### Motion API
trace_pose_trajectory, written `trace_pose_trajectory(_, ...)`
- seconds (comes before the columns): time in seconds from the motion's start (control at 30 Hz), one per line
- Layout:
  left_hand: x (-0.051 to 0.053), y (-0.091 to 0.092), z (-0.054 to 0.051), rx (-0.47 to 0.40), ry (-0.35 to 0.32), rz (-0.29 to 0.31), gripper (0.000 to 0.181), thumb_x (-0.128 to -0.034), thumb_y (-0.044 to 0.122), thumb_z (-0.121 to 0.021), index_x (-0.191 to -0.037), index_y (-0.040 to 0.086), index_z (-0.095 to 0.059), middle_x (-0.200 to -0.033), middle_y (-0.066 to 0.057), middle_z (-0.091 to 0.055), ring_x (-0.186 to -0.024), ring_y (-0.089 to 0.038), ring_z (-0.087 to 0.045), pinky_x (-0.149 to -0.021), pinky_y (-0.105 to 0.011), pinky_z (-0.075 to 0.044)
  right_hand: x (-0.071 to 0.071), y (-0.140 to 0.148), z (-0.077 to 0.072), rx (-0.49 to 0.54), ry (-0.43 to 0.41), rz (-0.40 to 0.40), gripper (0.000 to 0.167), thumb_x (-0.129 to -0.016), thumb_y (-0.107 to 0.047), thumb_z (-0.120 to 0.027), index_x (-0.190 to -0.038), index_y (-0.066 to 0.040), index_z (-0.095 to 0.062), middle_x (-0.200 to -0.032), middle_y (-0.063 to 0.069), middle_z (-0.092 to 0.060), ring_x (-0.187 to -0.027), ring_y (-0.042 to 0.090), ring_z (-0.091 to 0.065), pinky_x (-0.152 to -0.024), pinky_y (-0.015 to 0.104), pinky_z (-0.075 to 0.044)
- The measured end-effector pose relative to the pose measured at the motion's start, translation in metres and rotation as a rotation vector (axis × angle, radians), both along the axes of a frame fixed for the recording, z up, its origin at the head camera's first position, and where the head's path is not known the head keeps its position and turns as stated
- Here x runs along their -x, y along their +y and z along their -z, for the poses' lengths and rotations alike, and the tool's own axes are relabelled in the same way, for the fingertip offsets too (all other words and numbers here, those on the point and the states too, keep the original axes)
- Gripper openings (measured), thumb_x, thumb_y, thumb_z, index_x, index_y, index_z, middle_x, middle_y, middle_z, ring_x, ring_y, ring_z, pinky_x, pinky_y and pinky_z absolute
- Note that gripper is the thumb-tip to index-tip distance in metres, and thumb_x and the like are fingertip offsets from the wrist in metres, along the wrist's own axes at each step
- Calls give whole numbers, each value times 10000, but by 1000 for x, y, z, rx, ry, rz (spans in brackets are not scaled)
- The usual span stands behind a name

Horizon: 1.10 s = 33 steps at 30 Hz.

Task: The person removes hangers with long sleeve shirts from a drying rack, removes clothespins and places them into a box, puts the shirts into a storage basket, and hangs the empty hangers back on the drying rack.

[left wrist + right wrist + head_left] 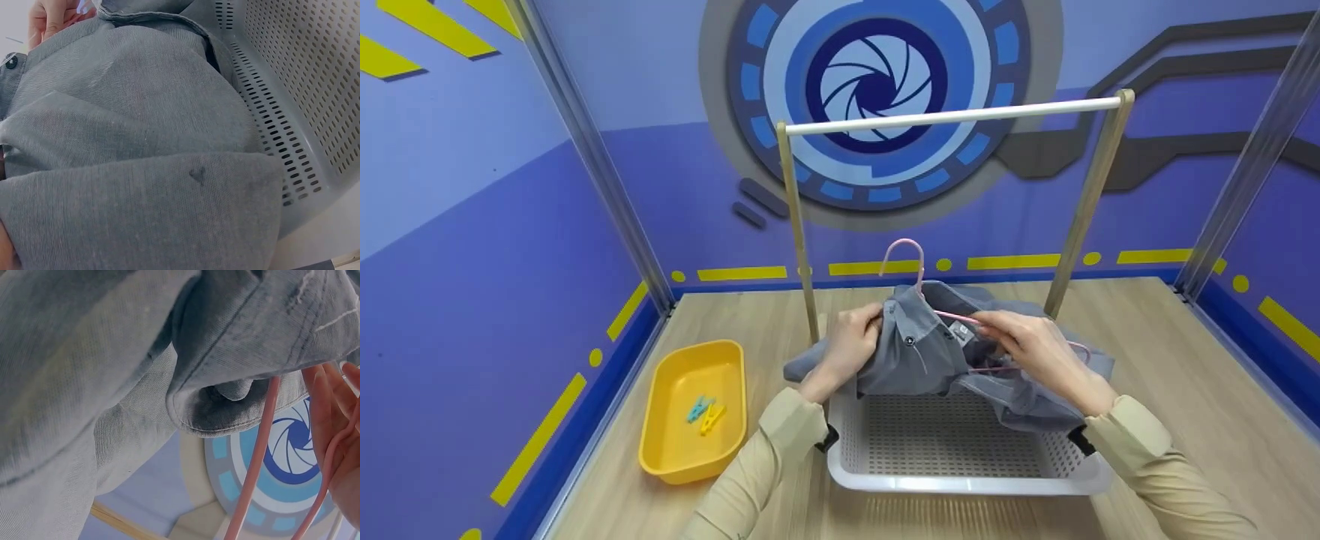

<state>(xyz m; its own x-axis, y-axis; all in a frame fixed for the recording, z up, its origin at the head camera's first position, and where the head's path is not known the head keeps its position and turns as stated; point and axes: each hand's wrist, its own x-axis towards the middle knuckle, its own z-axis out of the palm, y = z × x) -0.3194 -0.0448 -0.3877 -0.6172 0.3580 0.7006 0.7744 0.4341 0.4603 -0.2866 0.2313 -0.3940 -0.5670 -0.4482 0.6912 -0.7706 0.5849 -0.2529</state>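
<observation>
Where the shirt (915, 379) is: one grey shirt, bunched up between my two hands over the far part of the basket (967, 486); whether its lower folds touch the rim I cannot tell.
Hanger (253, 458): one, pink, its hook standing up out of the collar, its frame partly hidden by the cloth.
Basket: one, pale and full of small holes, on the tabletop (1170, 360) in front of me.
Tray (690, 474): one, yellow, left of the basket and apart from it.
Pegs: two in the tray, a blue-green peg (699, 409) just beside a yellow peg (712, 420).
Rack (952, 117): one, a white bar across two wooden posts, behind the shirt.
Left hand (851, 341): raised at the collar's left side, fingers curled closed on the shirt.
Right hand (1035, 349): back upward, reaching left across the open collar, fingers pinched together on the hanger.
Sleeves: two, beige, my forearms slanting inward from the near side, wrists above the basket.
</observation>
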Motion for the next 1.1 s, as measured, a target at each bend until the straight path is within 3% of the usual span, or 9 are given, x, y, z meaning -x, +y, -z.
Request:
trace_pose_trajectory(0.27,1,1,1,-33,5,14,182,-808,-104,-533,-685,29,-518,-646,-40,-502,-587,-117,-441,-542,-265,-393,0,-1,1,10,-25,12,227,-817,57,-612,-988,-90,-639,-796,-42,-632,-491,84,-538,-449,181,-395)
trace_pose_trajectory(0.73,2,5,5,-89,-21,41,154,-809,-106,-550,-766,18,-630,-758,-49,-628,-664,-107,-561,-601,-249,-450,-8,9,-6,40,-118,38,189,-857,55,-556,-978,-73,-626,-735,-38,-616,-477,88,-545,-418,187,-410)
trace_pose_trajectory(1.1,-2,6,9,-93,-24,66,172,-803,-98,-571,-690,30,-581,-627,-2,-520,-558,-65,-427,-516,-209,-369,-15,27,-14,48,-160,85,182,-870,8,-557,-959,-132,-632,-716,-62,-603,-482,43,-536,-445,215,-438)
